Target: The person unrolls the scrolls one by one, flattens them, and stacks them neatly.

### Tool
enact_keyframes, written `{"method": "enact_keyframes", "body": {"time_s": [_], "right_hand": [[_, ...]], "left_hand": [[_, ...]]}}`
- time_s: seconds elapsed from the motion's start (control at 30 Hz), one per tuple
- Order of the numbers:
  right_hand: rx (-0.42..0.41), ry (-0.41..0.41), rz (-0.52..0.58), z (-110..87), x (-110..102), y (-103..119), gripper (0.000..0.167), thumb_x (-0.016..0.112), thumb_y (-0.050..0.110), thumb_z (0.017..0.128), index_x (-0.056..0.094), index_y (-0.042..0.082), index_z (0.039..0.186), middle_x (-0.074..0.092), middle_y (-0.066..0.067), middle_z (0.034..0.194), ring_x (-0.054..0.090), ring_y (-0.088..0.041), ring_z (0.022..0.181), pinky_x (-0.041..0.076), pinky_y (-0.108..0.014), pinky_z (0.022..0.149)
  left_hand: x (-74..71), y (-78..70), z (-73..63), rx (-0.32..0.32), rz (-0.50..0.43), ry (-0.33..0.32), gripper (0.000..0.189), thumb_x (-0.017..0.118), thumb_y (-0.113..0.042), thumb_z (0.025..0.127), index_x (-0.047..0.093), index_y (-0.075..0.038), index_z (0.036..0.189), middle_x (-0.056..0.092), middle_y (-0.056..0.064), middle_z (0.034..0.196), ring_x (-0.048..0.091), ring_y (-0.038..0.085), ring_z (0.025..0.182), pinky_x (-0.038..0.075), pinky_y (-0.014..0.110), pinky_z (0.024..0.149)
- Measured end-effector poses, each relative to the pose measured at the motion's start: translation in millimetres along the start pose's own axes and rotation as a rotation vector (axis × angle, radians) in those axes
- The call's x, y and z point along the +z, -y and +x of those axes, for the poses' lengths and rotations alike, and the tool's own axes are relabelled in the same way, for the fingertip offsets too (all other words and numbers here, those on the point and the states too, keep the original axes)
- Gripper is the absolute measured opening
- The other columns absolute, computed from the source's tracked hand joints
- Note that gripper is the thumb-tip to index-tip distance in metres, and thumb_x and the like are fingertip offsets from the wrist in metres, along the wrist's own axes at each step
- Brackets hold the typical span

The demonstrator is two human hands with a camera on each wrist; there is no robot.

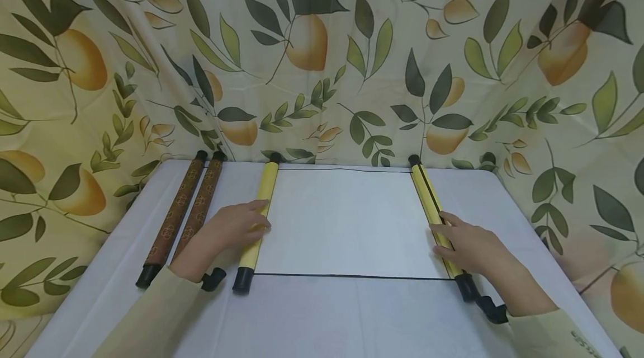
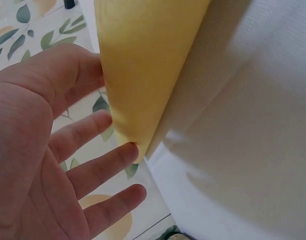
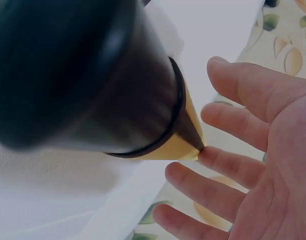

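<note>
A scroll lies partly unrolled, its blank white sheet (image 1: 347, 218) spread between two yellow rolls with black end caps. On the left yellow roll (image 1: 269, 182) rests my left hand (image 1: 233, 226), fingers extended across it; the left wrist view shows the fingers spread along the roll's side. My right hand (image 1: 470, 243) touches the right yellow roll (image 1: 427, 193) with fingers spread and nearly straight. Close up in the right wrist view, a black end cap (image 3: 68, 70) hides part of this roll. Neither hand's fingers wrap around a roll.
Two brown patterned scrolls (image 1: 173, 215) with black ends lie left of the sheet, one partly behind my left forearm. A white cloth (image 1: 302, 319) covers the table. Behind it hangs a curtain (image 1: 322, 95) printed with fruit and leaves.
</note>
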State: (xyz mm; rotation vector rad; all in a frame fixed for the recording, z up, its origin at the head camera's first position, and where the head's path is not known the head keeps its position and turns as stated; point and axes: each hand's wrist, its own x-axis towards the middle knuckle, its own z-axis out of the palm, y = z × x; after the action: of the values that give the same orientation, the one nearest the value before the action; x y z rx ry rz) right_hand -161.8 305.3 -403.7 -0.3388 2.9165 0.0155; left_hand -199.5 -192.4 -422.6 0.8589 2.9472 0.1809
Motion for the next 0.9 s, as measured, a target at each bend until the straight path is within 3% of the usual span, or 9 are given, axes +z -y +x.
{"method": "enact_keyframes", "body": {"time_s": [0.2, 0.33, 0.47, 0.63, 0.8, 0.9], "right_hand": [[0.009, -0.008, 0.017, -2.4, 2, -4, 0.058, 0.073, 0.04, 0.088, 0.062, 0.009, 0.134, 0.039, -0.03, 0.148, 0.063, -0.04, 0.103, 0.054, -0.049, 0.063], [-0.007, -0.026, 0.014, -2.6, 4, -7, 0.059, 0.073, 0.04, 0.088, 0.061, 0.007, 0.135, 0.04, -0.029, 0.149, 0.061, -0.045, 0.111, 0.055, -0.055, 0.071], [-0.015, -0.034, 0.003, -2.0, 5, -10, 0.06, 0.073, 0.041, 0.087, 0.061, 0.006, 0.135, 0.043, -0.028, 0.148, 0.056, -0.049, 0.12, 0.054, -0.06, 0.078], [-0.009, -0.042, -0.002, -1.8, 8, -12, 0.059, 0.073, 0.041, 0.087, 0.062, 0.006, 0.134, 0.043, -0.03, 0.146, 0.058, -0.049, 0.116, 0.054, -0.061, 0.077], [0.005, -0.052, 0.01, -3.1, 9, -14, 0.057, 0.074, 0.039, 0.087, 0.063, 0.005, 0.132, 0.042, -0.031, 0.145, 0.06, -0.049, 0.112, 0.054, -0.059, 0.075], [0.012, -0.044, 0.014, -2.8, 9, -15, 0.058, 0.073, 0.039, 0.087, 0.062, 0.005, 0.133, 0.041, -0.029, 0.147, 0.058, -0.049, 0.115, 0.054, -0.06, 0.077]], "left_hand": [[1.5, 1.8, -0.1, -0.016, 0.007, 0.011, 0.02, 0.068, -0.033, 0.092, 0.077, -0.022, 0.107, 0.051, 0.01, 0.149, 0.06, 0.029, 0.125, 0.056, 0.038, 0.081], [1.9, 4.3, -1.5, -0.021, 0.006, 0.002, 0.02, 0.073, -0.035, 0.089, 0.076, -0.023, 0.104, 0.051, 0.009, 0.149, 0.061, 0.03, 0.121, 0.055, 0.038, 0.079], [1.7, 6.5, -3.2, -0.021, 0.002, 0.006, 0.017, 0.073, -0.03, 0.089, 0.075, -0.023, 0.105, 0.05, 0.01, 0.149, 0.068, 0.026, 0.105, 0.052, 0.032, 0.067], [-0.4, 6.1, -6.2, -0.031, -0.023, 0.03, 0.021, 0.068, -0.024, 0.09, 0.076, -0.023, 0.11, 0.046, 0.011, 0.152, 0.069, 0.02, 0.094, 0.046, 0.025, 0.059], [-0.5, 8.0, -8.8, -0.025, -0.041, 0.019, 0.018, 0.067, -0.024, 0.091, 0.078, -0.022, 0.106, 0.047, 0.01, 0.152, 0.055, 0.002, 0.059, 0.042, 0.022, 0.053], [-1.5, 9.1, -10.4, -0.023, -0.043, 0.012, 0.016, 0.069, -0.028, 0.092, 0.077, -0.022, 0.104, 0.048, 0.01, 0.151, 0.056, 0.002, 0.06, 0.045, 0.024, 0.057]]}}
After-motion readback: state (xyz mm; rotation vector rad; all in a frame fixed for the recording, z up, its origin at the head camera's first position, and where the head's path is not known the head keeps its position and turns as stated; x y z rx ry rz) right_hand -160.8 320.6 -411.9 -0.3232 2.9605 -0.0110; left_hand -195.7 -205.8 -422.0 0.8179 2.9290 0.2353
